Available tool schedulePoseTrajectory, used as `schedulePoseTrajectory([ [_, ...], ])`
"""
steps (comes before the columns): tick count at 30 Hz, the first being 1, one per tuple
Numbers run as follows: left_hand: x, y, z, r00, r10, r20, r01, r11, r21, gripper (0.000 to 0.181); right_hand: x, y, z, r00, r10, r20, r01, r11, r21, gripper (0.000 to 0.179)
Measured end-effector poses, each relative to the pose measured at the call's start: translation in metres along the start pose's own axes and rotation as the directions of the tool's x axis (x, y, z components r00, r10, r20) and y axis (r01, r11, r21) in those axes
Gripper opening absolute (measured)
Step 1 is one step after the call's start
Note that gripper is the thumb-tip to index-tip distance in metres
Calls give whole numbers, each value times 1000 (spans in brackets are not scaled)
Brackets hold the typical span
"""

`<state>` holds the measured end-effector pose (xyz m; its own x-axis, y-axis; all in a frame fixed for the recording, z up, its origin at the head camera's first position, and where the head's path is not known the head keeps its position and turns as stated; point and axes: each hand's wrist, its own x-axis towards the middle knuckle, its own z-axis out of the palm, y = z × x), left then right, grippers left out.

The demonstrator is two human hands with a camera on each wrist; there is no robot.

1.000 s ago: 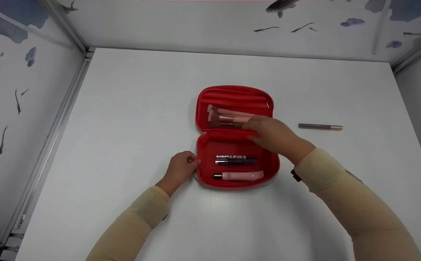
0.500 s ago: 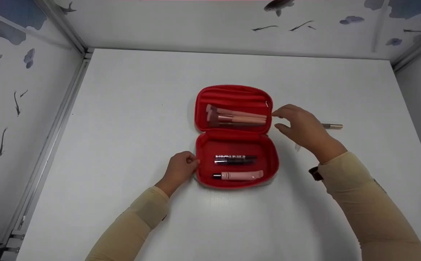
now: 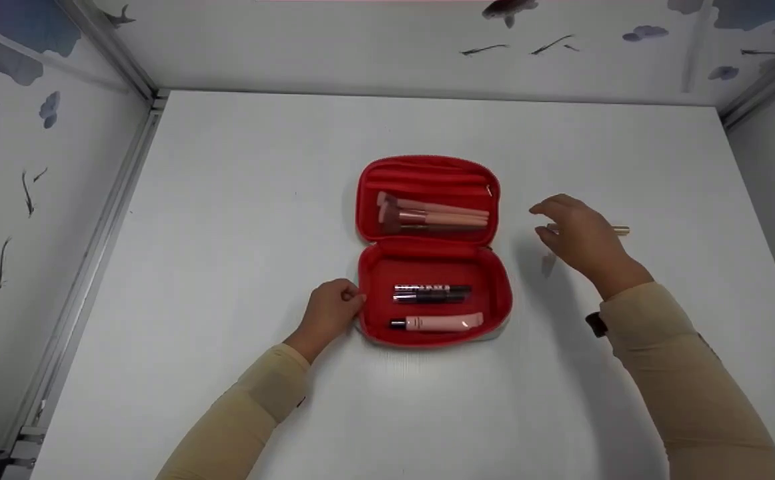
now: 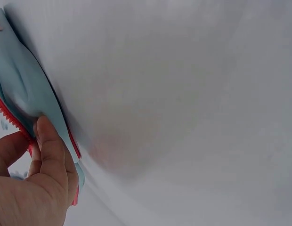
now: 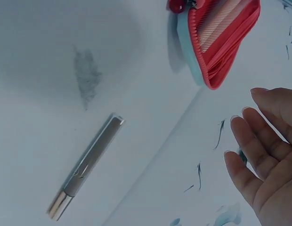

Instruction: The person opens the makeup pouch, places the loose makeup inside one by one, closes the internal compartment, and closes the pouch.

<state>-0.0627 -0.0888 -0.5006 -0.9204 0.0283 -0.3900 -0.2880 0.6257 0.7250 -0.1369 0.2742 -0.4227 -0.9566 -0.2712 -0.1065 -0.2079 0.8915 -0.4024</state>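
Note:
An unzipped makeup bag, red inside and pale blue outside, lies spread on the table. My left hand pinches its left rim; the left wrist view shows thumb and fingers at the red zipper edge. Pink makeup brushes rest in the lid half. The lower half holds dark slim tubes and a pink squeeze tube. To the right of the bag my right hand hovers with nothing in its parted fingers. It partly hides a lip gloss tube with a gold cap in the head view.
The white table is bounded by a patterned panel at the back and another side panel on the left. A faint grey smudge shows on the table near the lip gloss tube.
My right hand has moved away from the brushes in the lid, rightward to over the lip gloss tube. My left hand has kept its place on the bag's rim.

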Motion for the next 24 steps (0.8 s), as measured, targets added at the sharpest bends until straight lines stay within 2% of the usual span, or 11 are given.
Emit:
schedulePoseTrajectory([
  [8,1,0,1,1000,-29,9,29,1000,2,8,4,29,4,1000,14,1,-14,1000,-22,33],
  [16,1,-2,1,1000,-6,-5,6,1000,14,8,7,53,9,997,65,47,-61,995,-79,34],
  [24,0,-1,2,1000,-20,2,20,1000,0,9,10,69,15,994,84,68,-74,988,-134,33],
])
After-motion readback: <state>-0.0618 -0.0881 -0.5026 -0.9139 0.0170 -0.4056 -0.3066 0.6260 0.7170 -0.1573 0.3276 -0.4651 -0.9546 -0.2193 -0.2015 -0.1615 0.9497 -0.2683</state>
